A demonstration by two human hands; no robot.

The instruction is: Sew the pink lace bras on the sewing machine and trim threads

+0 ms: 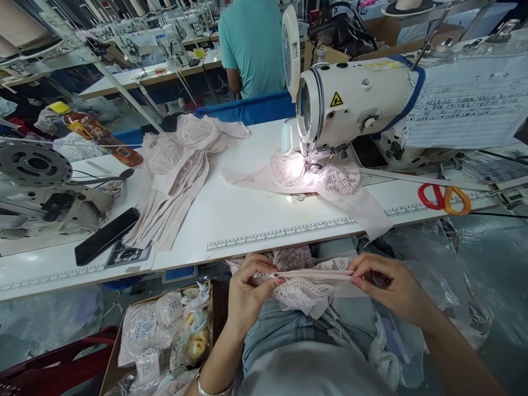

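Above my lap, my left hand [254,291] and my right hand [385,283] stretch a pale pink lace bra [307,289] between them. Each hand pinches the fabric edge between thumb and fingers, so a straight folded strip runs from one to the other. Lace hangs below that strip. On the table just beyond, a second bra [340,180] lies under the needle of the sewing machine [346,102], lit by its lamp. One end of its band droops over the table's front edge. More lace fabric shows behind my hands, partly hidden.
Left on the table [247,220] are a stack of bras [181,165], a black phone [107,236] and a drink bottle [103,137]. Scissors [443,199] lie at the right edge. A box [111,357] of wrapped goods stands below left. Ahead, a person [252,49] faces away.
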